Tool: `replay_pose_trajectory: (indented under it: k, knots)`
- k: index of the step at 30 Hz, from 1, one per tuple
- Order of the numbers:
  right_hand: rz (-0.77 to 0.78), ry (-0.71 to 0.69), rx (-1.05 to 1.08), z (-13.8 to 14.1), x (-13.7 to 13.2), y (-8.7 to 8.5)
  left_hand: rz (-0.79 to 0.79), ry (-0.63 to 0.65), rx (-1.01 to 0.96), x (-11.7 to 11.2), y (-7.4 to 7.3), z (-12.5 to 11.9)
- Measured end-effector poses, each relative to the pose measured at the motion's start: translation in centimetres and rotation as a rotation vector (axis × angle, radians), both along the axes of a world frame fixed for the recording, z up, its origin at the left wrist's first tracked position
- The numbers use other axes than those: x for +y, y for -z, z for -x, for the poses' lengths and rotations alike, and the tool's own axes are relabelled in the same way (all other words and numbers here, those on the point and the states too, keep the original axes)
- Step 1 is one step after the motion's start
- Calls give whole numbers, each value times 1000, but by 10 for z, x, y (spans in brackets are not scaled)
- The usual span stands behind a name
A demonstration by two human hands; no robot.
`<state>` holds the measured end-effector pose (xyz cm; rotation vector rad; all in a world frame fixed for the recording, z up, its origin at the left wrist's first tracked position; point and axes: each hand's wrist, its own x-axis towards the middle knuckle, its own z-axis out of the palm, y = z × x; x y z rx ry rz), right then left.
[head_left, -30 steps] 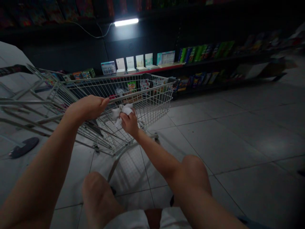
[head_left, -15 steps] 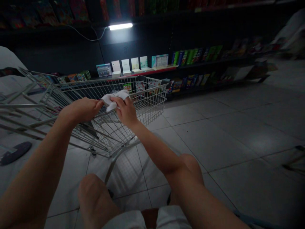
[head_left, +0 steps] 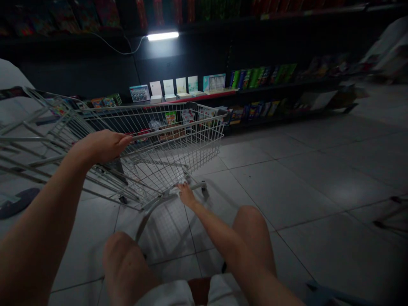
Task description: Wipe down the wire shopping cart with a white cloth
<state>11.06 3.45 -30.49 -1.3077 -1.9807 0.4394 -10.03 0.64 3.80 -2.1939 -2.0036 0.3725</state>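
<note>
Dropped low since a moment ago, my right hand now sits by the curved lower bar of the shopping cart, its fingers loose; I cannot tell whether they touch the bar. My left hand is curled closed over the top rim. The cart's long axis runs across my view from the left, its front end pointing toward the shelf. Its white wire basket holds boxes, dim and hard to make out, and its left end is cut off.
</note>
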Motion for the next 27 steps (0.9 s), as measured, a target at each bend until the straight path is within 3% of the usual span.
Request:
replay_pose_trajectory:
  k: [2, 5, 8, 10, 12, 17, 19, 21, 25, 27]
  knots:
    - [-29, 52, 68, 8, 20, -17, 6, -37, -3, -1, 0, 3]
    - [-140, 126, 185, 17, 55, -67, 26, -55, 6, -1, 2, 13]
    - [-441, 140, 336, 21, 79, -123, 35, -44, 26, 0, 3, 27]
    - [-606, 105, 349, 24, 86, -140, 37, -31, 36, 1, 3, 35]
    - [-611, 70, 261, 26, 87, -131, 48, -32, 37, 2, 3, 38]
    - [-259, 40, -30, 13, 73, -66, 46, -65, 28, -2, 3, 31]
    - [-156, 34, -112, 1, 64, -71, 53, -86, 29, -3, 2, 28]
    - [-165, 30, -122, -10, 54, -101, 66, -93, 28, -2, 1, 26]
    - [-509, 19, -60, -12, 39, -194, 31, -57, 60, -1, 1, 27]
    - [-614, 19, -101, 1, 39, -228, -32, -16, 61, -2, 3, 28]
